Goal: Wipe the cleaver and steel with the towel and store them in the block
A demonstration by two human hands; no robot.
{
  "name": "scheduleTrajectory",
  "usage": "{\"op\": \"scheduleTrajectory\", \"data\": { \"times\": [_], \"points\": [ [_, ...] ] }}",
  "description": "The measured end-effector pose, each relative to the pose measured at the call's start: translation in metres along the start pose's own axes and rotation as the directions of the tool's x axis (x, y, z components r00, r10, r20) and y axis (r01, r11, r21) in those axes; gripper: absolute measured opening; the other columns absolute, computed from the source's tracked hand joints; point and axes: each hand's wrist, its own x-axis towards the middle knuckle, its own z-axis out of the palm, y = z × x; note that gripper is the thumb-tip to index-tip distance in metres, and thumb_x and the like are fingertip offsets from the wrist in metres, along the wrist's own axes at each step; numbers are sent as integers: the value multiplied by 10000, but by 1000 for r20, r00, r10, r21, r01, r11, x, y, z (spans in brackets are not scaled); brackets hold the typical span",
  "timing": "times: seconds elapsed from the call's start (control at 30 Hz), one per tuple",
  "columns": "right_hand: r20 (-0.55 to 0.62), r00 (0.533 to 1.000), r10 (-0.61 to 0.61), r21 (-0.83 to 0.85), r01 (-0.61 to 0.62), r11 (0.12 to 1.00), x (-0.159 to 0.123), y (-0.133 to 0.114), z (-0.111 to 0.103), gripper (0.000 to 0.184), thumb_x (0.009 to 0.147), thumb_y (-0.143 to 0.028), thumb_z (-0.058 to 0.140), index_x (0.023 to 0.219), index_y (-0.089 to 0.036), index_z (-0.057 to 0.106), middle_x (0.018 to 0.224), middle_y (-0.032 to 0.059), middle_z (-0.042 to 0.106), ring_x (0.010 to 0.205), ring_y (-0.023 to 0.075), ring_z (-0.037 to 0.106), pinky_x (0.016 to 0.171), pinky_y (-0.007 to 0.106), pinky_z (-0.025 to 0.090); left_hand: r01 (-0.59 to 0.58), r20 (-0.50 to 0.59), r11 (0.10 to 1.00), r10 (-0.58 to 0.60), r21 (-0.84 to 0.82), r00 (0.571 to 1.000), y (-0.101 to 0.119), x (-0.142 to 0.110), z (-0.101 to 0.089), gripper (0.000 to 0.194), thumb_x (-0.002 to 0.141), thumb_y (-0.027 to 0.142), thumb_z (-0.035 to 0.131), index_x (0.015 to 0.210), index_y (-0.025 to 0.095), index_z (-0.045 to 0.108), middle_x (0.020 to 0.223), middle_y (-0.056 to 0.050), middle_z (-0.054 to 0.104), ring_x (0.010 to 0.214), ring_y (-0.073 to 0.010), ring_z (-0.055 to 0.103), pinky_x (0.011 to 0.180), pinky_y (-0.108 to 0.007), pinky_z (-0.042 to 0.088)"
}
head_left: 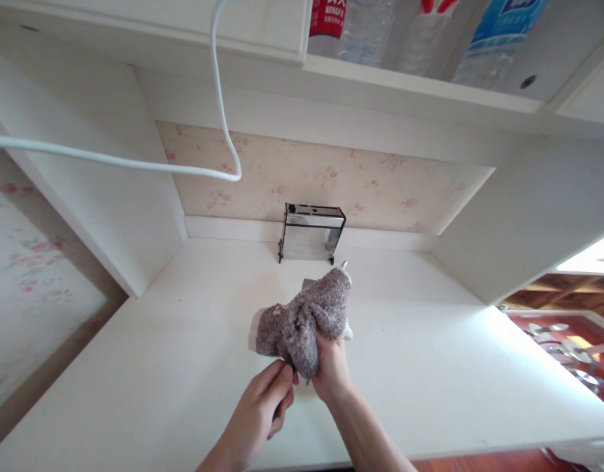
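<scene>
My right hand (332, 367) is closed around a fuzzy grey-brown cloth (302, 321), which is bunched up above the counter. Below and left of it, my left hand (267, 400) grips a dark handle (277, 412) that runs up into the cloth. It looks like a knife, with most of its length wrapped and hidden. A small silver tip (343, 265) pokes out of the cloth's upper right end. A flat grey piece (309, 283) shows behind the cloth; I cannot tell whether it belongs to the knife.
A metal knife holder (311, 241) with top slots stands against the back wall on the white counter (193, 367). A white cable (183, 169) hangs across the upper left. Overhead, a shelf (420, 84) holds several plastic bottles (365, 29). Metal utensils (552, 341) lie at far right.
</scene>
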Motion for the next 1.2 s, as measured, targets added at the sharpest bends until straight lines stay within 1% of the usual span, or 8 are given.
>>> {"op": "scheduleTrajectory", "data": {
  "times": [0.27, 0.43, 0.57, 0.67, 0.77, 0.93, 1.03, 1.2],
  "points": [
    [-123, 989, -84, 108, 98, 989, 70, -48, -9, 231, 673, -243, 727, 889, -179, 675, 812, 18, 723, 803, 197, 683, 819, 366, 549, -84, -82, 816, 159, 572, 984, 11, -21, -8, 409, 895, 576, 392, 790, 218, 557, 617, 16, 489, 602, -136, 449, 567, -210, 367],
    [-151, 974, -171, 183, 198, 963, 98, -82, -34, 115, 764, -286, 641, 839, -207, 680, 822, -18, 727, 843, 166, 677, 873, 348, 524, -58, -215, 847, 199, 528, 956, 9, -38, -15, 388, 834, 598, 494, 768, 235, 617, 626, -2, 547, 658, -173, 500, 641, -234, 412],
    [-68, 964, -257, 181, 266, 947, 96, -101, -53, 210, 838, -366, 586, 979, -255, 694, 1036, -6, 725, 1057, 193, 634, 959, 401, 475, -35, -283, 956, 121, 291, 951, 5, -40, -25, 399, 794, 609, 572, 752, 213, 591, 607, 16, 472, 577, -129, 449, 531, -216, 362],
    [22, 979, -205, 203, 196, 959, 76, -92, -54, 265, 842, -404, 578, 1054, -289, 686, 1144, -2, 698, 1137, 211, 597, 1007, 434, 437, -36, -197, 998, 45, 51, 979, 6, -28, -26, 437, 798, 632, 565, 821, 196, 545, 592, 62, 382, 435, -52, 276, 407, -192, 201],
    [150, 987, -51, 214, 18, 977, 47, -65, -40, 281, 792, -467, 637, 1009, -300, 702, 1124, 0, 707, 1121, 232, 606, 1000, 437, 448, -102, -108, 992, 94, -77, 990, 10, -10, -17, 441, 833, 639, 510, 898, 202, 498, 607, 82, 398, 372, -18, 204, 366, -190, 128],
    [213, 942, 261, 66, -280, 958, 7, -22, -6, 276, 648, -423, 794, 776, -199, 695, 739, 37, 726, 864, 279, 686, 769, 405, 566, -97, 8, 993, 97, -65, 995, 6, 11, 10, 410, 856, 610, 497, 824, 204, 443, 584, 91, 399, 328, -8, 225, 327, -184, 109],
    [90, 971, 220, 8, -222, 975, 1, -13, 5, 273, 670, -326, 799, 871, -190, 673, 684, 16, 701, 794, 256, 690, 697, 364, 575, -62, 9, 996, 62, -61, 998, -3, 12, 17, 435, 842, 634, 499, 802, 207, 424, 577, 96, 383, 324, -5, 208, 320, -187, 89],
    [8, 999, 51, 36, -51, 998, 17, -18, 5, 376, 679, -270, 792, 1021, -194, 657, 947, 44, 729, 914, 230, 676, 811, 343, 552, 2, 16, 999, -1, -35, 1000, -13, 4, 9, 461, 834, 663, 481, 842, 204, 445, 598, 93, 376, 345, -6, 182, 331, -196, 69]
  ]
}}
